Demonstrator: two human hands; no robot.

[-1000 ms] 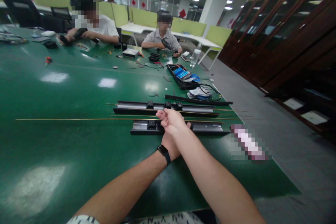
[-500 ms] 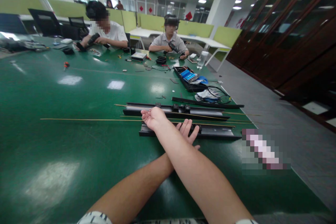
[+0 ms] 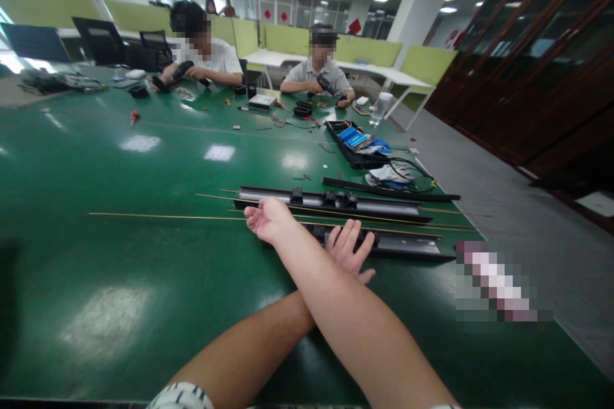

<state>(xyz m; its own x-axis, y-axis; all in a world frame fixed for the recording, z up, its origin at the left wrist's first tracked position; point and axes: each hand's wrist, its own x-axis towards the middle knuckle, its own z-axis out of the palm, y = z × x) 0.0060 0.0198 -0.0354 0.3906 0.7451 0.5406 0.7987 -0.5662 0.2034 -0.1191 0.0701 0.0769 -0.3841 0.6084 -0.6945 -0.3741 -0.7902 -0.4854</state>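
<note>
My forearms cross over the near side of the table, the right one on top. My right hand (image 3: pixel 265 220) reaches to the left with its fingers curled in at a thin brass-coloured rod (image 3: pixel 215 197), whose free end juts out left of the hand. On the right, my left hand (image 3: pixel 350 248) lies with fingers spread over the nearer black rail (image 3: pixel 412 246), palm down. Behind them lies the farther black rail (image 3: pixel 384 206), carrying several small black blocks (image 3: pixel 330 197). Another long brass-coloured rod (image 3: pixel 158 215) stretches far left across the table.
A black strip (image 3: pixel 391 190) lies behind the rails. Beyond it are gloves (image 3: pixel 391 176) and a black tray (image 3: pixel 355 156) with a blue box (image 3: pixel 352 137). Two people sit across the green table (image 3: pixel 167 294), each holding a dark tool. A blurred pinkish item (image 3: pixel 496 281) lies right.
The view has swung slightly left, shifting the scene rightward. My right hand has moved left, and the rod at it now sticks out farther left. My left hand stays spread over the nearer rail.
</note>
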